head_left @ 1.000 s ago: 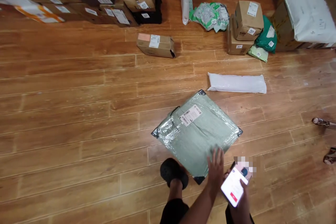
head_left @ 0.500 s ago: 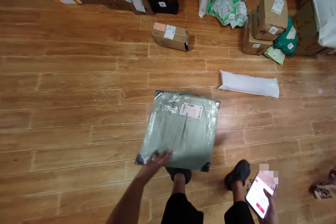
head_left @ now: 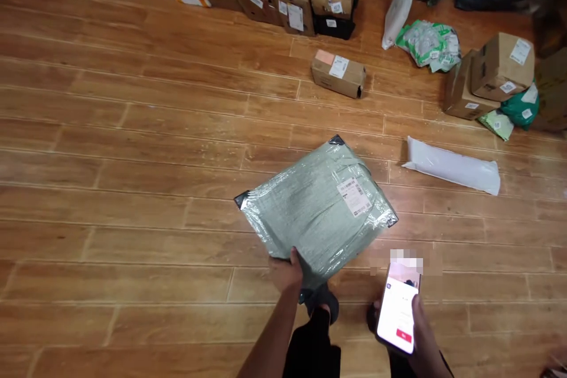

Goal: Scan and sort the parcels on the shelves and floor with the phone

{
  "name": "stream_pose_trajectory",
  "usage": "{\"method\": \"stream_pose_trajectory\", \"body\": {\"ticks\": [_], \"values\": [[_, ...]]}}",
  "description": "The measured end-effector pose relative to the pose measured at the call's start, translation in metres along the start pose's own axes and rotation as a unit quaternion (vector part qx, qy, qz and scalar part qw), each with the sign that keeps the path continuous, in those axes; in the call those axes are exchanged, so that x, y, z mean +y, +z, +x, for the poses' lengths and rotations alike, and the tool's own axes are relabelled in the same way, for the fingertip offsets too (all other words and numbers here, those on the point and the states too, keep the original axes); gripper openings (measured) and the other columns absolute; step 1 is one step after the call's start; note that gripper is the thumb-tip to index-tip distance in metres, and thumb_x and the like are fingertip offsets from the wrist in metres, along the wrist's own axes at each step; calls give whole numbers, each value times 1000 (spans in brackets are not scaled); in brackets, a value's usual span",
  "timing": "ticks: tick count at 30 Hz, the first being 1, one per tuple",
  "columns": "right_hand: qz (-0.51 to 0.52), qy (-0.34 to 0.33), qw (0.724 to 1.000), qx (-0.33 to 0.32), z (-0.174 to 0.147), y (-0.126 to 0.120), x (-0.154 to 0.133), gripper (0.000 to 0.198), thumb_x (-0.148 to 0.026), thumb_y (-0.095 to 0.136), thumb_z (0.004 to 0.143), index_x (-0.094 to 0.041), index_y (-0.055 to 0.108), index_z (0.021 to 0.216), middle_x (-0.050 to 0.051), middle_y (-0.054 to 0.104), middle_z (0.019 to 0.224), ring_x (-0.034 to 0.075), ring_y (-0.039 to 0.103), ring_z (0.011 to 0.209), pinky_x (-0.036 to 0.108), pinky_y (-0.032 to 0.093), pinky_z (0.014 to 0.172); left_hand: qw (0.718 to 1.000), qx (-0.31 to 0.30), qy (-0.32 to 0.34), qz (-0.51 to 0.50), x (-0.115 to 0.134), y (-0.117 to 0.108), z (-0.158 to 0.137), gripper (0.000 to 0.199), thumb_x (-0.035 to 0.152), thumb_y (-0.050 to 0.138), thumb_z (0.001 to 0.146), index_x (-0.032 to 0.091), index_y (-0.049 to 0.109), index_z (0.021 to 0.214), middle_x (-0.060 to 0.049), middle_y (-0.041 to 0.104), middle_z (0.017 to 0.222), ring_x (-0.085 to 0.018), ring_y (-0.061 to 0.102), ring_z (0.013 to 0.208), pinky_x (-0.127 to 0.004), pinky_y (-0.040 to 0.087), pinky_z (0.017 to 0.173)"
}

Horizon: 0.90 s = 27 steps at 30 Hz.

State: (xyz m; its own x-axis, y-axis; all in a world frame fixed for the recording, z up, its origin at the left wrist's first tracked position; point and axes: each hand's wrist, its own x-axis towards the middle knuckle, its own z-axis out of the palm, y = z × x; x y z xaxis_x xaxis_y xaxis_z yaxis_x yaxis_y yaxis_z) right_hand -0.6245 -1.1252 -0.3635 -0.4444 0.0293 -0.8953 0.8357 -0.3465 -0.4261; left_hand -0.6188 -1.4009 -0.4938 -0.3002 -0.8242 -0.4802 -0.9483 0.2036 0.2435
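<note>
A flat, square parcel [head_left: 305, 207] in grey-green plastic wrap with dark corner guards is tilted in front of me, with a white shipping label [head_left: 353, 196] near its right side. My left hand [head_left: 287, 271] grips its lower left edge, thumb on top and the other fingers hidden beneath. In my right hand [head_left: 423, 331] is a smartphone [head_left: 397, 310], held upright with its lit screen facing me; a red button shows low on the screen and its top is blurred out.
A long white plastic package [head_left: 452, 165] lies on the wooden floor to the right. Beyond the parcel sits a small cardboard box [head_left: 339, 74]. Stacked boxes [head_left: 500, 68], a green-and-white bag [head_left: 429, 44] and more cartons [head_left: 292, 15] line the back. My shoe [head_left: 323, 302] is just below the parcel.
The parcel has turned clockwise, its label now on the right. My left hand went from lying on its top to gripping its edge. The phone has come left, closer to the parcel.
</note>
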Motion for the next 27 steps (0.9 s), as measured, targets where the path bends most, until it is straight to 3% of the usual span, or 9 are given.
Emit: {"method": "stream_pose_trajectory", "body": {"ticks": [2, 5, 10, 14, 18, 21, 27], "values": [[-32, 2, 999, -5, 27, 5, -7, 92, -69, 79, 68, -18, 52, 140, 15, 81, 91, 36, 78, 80, 53, 61, 72, 999, 7, -45, 3, -5, -2, 26, 64, 46, 30, 96, -6, 40, 134, -37, 59, 119, -46, 64, 107, -59, 52, 86], [-95, -40, 993, -60, 76, 23, -25, 92, -59, 85, 68, -22, 47, 143, 13, 81, 99, 33, 77, 89, 46, 61, 78, 999, 17, -35, -4, 0, -11, 78, 62, 47, 33, 94, 0, 45, 132, -33, 60, 121, -47, 63, 110, -59, 50, 90], [-136, -39, 949, -281, 147, 95, -38, 74, -51, 86, 71, -27, 55, 134, 10, 78, 112, 31, 78, 89, 49, 60, 85, 996, 69, 62, 8, 7, -27, 142, 57, 55, 34, 86, 10, 52, 116, -26, 60, 119, -44, 60, 113, -55, 50, 92], [-105, -54, 922, -368, 175, 148, -11, 65, -50, 84, 75, -30, 57, 131, 6, 78, 110, 28, 78, 86, 40, 62, 74, 989, 97, 112, 3, -6, -26, 163, 52, 68, 30, 76, 21, 47, 93, -16, 62, 92, -40, 64, 94, -53, 53, 82], [-85, -94, 913, -388, 180, 171, 12, 66, -51, 80, 80, -31, 52, 136, 7, 75, 120, 29, 76, 98, 39, 60, 81, 985, 114, 120, -45, -16, -24, 173, 47, 72, 38, 65, 28, 41, 81, -9, 60, 81, -36, 64, 86, -52, 54, 79], [-71, -100, 916, -381, 167, 173, 13, 79, -60, 79, 77, -27, 44, 141, 9, 79, 110, 30, 77, 96, 40, 61, 77, 986, 110, 112, -56, -13, -28, 170, 44, 69, 41, 61, 28, 41, 78, -9, 61, 81, -36, 64, 85, -52, 54, 78], [-60, -101, 935, -335, 131, 168, -2, 100, -69, 76, 73, -20, 32, 149, 12, 81, 95, 33, 77, 89, 41, 61, 71, 990, 72, 117, 25, 0, -41, 151, 46, 68, 25, 75, 24, 38, 84, -18, 63, 95, -38, 66, 94, -49, 53, 82]]}}
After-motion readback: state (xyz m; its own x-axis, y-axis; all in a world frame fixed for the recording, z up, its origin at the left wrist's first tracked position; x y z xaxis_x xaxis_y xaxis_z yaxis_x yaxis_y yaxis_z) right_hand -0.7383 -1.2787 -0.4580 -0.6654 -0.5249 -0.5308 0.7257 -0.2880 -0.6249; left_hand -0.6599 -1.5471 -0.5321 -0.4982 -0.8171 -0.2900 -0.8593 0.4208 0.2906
